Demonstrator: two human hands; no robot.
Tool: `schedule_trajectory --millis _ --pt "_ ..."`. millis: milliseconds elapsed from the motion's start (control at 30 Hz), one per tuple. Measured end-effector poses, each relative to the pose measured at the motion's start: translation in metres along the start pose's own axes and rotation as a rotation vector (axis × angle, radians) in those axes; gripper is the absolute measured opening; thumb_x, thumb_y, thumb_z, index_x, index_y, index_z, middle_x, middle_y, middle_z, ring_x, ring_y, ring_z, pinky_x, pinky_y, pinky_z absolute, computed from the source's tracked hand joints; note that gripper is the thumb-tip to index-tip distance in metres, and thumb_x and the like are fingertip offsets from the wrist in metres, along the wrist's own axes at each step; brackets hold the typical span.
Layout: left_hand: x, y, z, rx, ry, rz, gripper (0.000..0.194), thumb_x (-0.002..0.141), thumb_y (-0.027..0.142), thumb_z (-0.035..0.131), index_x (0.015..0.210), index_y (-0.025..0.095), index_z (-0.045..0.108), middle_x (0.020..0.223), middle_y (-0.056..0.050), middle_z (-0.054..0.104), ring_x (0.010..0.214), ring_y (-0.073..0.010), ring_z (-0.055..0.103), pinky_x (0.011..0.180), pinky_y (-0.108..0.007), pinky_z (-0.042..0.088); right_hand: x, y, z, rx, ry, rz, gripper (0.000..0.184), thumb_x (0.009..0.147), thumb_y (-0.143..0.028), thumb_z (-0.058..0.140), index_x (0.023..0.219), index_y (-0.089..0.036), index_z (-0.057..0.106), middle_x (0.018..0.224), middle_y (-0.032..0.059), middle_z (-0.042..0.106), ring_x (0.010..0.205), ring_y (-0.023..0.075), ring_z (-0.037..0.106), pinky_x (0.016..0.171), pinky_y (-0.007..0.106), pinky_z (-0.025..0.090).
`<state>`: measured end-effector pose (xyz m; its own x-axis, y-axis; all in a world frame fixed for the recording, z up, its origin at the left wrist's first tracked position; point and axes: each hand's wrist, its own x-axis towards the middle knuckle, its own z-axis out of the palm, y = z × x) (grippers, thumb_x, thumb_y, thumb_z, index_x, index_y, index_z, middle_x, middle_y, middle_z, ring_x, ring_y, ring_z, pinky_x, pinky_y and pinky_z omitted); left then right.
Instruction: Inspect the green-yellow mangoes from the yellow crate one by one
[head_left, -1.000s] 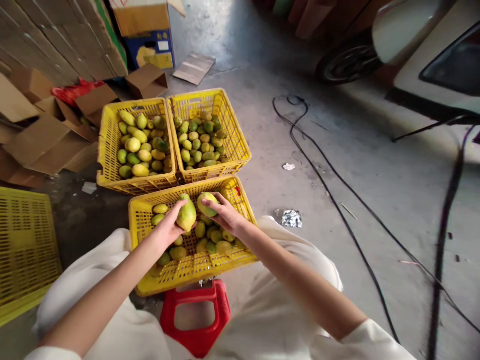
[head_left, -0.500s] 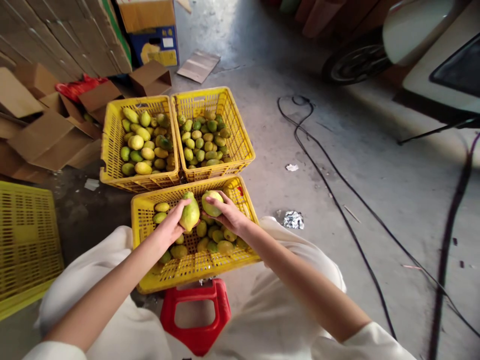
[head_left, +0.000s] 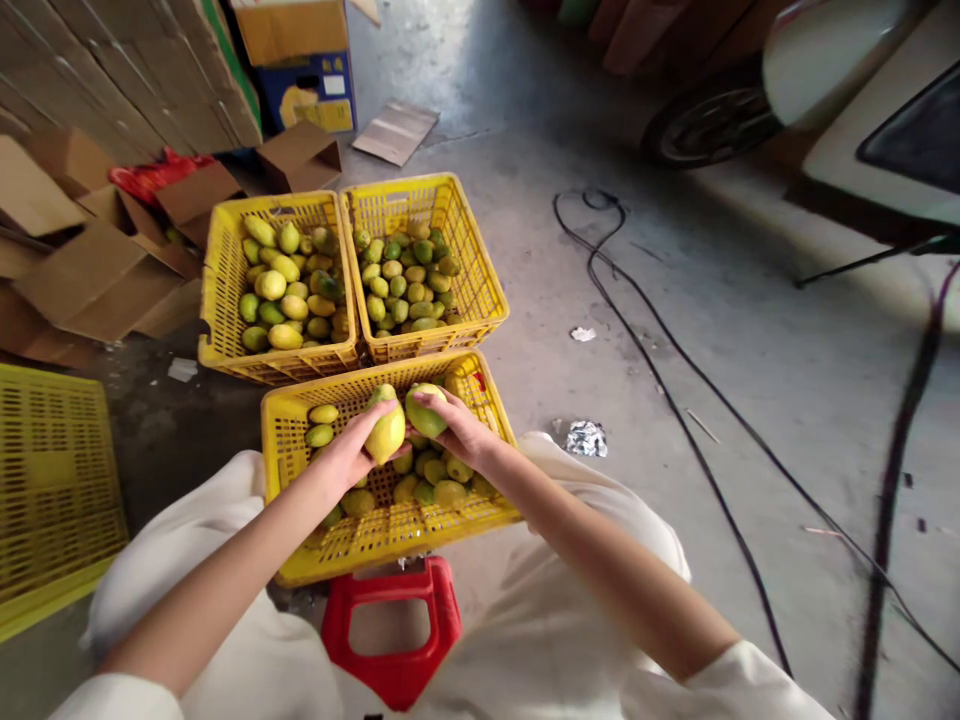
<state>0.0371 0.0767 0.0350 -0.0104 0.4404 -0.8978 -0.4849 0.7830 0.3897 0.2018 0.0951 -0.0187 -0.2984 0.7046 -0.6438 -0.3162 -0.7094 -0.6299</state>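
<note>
My left hand [head_left: 358, 445] is closed around a yellow-green lemon [head_left: 386, 432], its thumb across the top. Just to the right, my right hand [head_left: 459, 432] grips a greener lemon [head_left: 425, 411], thumb on the upper side. Both lemons are held close together above the near yellow crate [head_left: 322, 560]. Inside that crate lie several more green and yellow lemons [head_left: 450, 493], partly hidden by my hands and forearms.
Beyond it stand a left yellow crate [head_left: 279, 368] and a right yellow crate [head_left: 480, 270], both holding lemons. A red plastic handle [head_left: 394, 640] is between my legs. Cardboard boxes [head_left: 101, 280] lie left; a black cable [head_left: 660, 385] runs across the floor at right.
Both lemons have turned in my hands: the left one shows a yellower side, the right one a greener side. My left hand has shifted slightly right.
</note>
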Motion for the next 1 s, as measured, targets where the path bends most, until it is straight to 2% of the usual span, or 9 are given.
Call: schedule_trajectory --millis 100,233,400,567,667,800,900,1000 --pt "-0.002 0.000 0.001 -0.019 0.026 -0.016 0.013 0.101 0.022 0.085 0.106 0.021 0.074 0.087 -0.005 0.081 0.089 -0.0249 0.084 0.078 -0.032 0.071 0.002 0.002 -0.002 -0.011 -0.019 0.026 0.043 0.070 -0.047 0.094 0.099 -0.029 0.069 0.107 0.0025 0.078 0.108 0.0283 0.076 0.101 0.046 0.066" --pt "-0.006 0.003 0.006 -0.008 0.107 0.019 0.006 0.105 0.017 0.077 0.106 0.022 0.073 0.081 -0.003 0.079 0.094 -0.0244 0.083 0.081 -0.030 0.070 0.004 0.005 -0.004 -0.002 0.051 0.050 0.036 0.072 -0.046 0.088 0.099 -0.028 0.071 0.109 0.0020 0.080 0.112 0.0267 0.075 0.102 0.041 0.065" --pt "-0.008 0.007 0.008 -0.002 0.111 0.010 0.007 0.110 0.023 0.068 0.107 0.022 0.074 0.092 -0.007 0.083 0.106 -0.0251 0.085 0.081 -0.027 0.068 0.005 0.001 -0.003 0.107 0.096 0.106 0.030 0.080 -0.044 0.082 0.103 -0.028 0.068 0.111 0.0038 0.081 0.122 0.0282 0.078 0.103 0.041 0.067" --pt "0.001 0.003 0.000 0.014 0.078 0.018 0.006 0.103 0.024 0.079 0.106 0.022 0.074 0.095 -0.009 0.083 0.101 -0.0282 0.085 0.082 -0.032 0.067 0.002 -0.004 0.000 0.071 0.134 0.067 0.042 0.073 -0.040 0.094 0.103 -0.029 0.066 0.110 0.0017 0.078 0.108 0.0259 0.079 0.098 0.042 0.071" --pt "0.004 -0.001 -0.001 0.056 0.099 -0.001 0.010 0.101 0.022 0.084 0.098 0.020 0.075 0.086 -0.009 0.080 0.086 -0.0274 0.082 0.078 -0.034 0.066 0.001 -0.002 -0.001 0.050 0.142 0.101 0.043 0.070 -0.038 0.096 0.097 -0.030 0.065 0.102 0.0005 0.074 0.099 0.0258 0.078 0.094 0.046 0.072" --pt "0.006 -0.002 -0.001 0.053 0.106 -0.024 0.015 0.101 0.019 0.084 0.093 0.020 0.072 0.081 -0.005 0.076 0.071 -0.0215 0.076 0.069 -0.031 0.064 0.003 -0.001 -0.002 0.086 0.152 0.112 0.037 0.075 -0.041 0.091 0.099 -0.028 0.066 0.110 0.0041 0.076 0.108 0.0289 0.079 0.098 0.049 0.072" --pt "0.007 0.000 -0.001 0.038 0.117 -0.033 0.015 0.099 0.020 0.087 0.097 0.019 0.072 0.082 -0.004 0.076 0.072 -0.0215 0.076 0.071 -0.032 0.066 0.003 0.000 -0.003 0.087 0.166 0.109 0.038 0.076 -0.044 0.091 0.102 -0.028 0.069 0.118 0.0056 0.078 0.119 0.0301 0.077 0.101 0.049 0.071" --pt "0.009 0.000 0.000 0.021 0.131 -0.019 0.014 0.098 0.020 0.087 0.099 0.020 0.073 0.081 -0.003 0.076 0.076 -0.0226 0.077 0.072 -0.033 0.066 0.003 0.001 -0.005 0.060 0.133 0.100 0.041 0.076 -0.048 0.092 0.102 -0.027 0.069 0.116 0.0063 0.079 0.122 0.0311 0.076 0.100 0.047 0.070"
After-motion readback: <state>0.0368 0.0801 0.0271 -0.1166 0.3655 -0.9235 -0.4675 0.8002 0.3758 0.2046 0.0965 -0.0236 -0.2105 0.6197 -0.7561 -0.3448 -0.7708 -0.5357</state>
